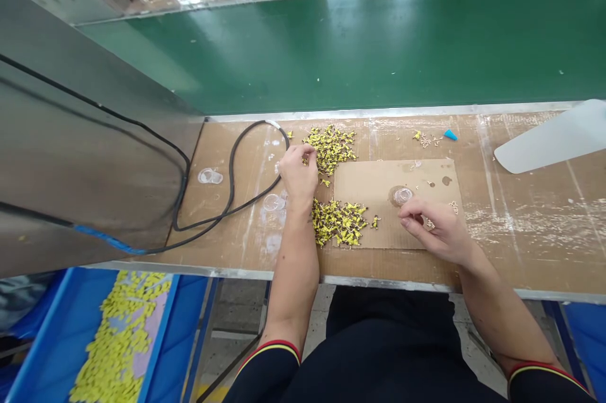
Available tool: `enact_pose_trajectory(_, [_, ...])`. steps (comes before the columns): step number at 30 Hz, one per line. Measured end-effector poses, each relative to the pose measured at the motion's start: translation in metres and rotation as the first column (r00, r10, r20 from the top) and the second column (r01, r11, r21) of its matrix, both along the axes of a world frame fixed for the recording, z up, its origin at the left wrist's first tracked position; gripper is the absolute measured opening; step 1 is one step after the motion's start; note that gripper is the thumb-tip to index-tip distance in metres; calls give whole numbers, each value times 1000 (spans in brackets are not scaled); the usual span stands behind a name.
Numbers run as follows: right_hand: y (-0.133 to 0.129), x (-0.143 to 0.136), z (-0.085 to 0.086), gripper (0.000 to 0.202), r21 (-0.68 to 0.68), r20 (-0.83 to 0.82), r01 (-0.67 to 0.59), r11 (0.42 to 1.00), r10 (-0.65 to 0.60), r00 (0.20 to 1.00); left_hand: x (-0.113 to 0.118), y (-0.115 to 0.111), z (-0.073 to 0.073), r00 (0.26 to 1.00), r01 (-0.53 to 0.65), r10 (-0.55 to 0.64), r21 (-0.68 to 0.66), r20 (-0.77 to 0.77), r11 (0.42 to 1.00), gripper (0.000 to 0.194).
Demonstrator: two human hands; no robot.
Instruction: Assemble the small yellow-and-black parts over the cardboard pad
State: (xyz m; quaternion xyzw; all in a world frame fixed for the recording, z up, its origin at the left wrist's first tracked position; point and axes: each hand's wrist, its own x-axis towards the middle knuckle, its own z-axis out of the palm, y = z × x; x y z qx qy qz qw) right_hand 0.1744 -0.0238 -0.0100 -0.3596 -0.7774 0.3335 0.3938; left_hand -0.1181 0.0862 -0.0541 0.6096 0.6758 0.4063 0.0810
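My left hand (pixel 300 170) is at the left edge of a pile of small yellow and dark pieces (pixel 334 145). Its thumb and fingertips are pinched together; anything between them is too small to make out. A second pile of the same pieces (pixel 338 223) lies nearer to me, partly on a flat cardboard sheet (pixel 364 182). Over the sheet's right part, my right hand (pixel 436 227) is closed in a pinch, and what it holds cannot be made out. Just beyond its fingertips sits a small clear round dish (pixel 402 196). Tiny pale bits (pixel 453 207) show beside that hand.
A black cable (pixel 231 169) loops over the table's left side, near clear plastic cups (pixel 274 202). At the back right are a blue cap (pixel 450 135) and a white curved panel (pixel 552 138). Below left, a blue bin (pixel 163 333) holds yellow pieces. A green belt (pixel 355 49) runs behind.
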Motion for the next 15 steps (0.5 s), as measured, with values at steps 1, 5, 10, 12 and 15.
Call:
enact_pose_trajectory(1, [0,0,0,10,-5,3,1,1000,-1,1000,0,0,0,1000,5,-5,-7,-3,1000,12])
enact_pose_trajectory(5, [0,-1,0,9,2,13,6,1000,-6,1000,-2,-2,3,996,84,-86,-60,-31,995,16])
enact_pose_trajectory(10, [3,7,6,10,67,56,13,998,-17,998,-10,-18,21,995,97,-98,-19,-13,995,17])
enact_pose_trajectory(12, [5,17,8,10,120,104,82,989,-95,990,-11,-27,31,990,138,-138,-11,7,990,13])
enact_pose_trajectory(15, [9,40,10,9,185,194,295,937,-330,924,-11,-39,42,913,404,-408,-166,16,899,11])
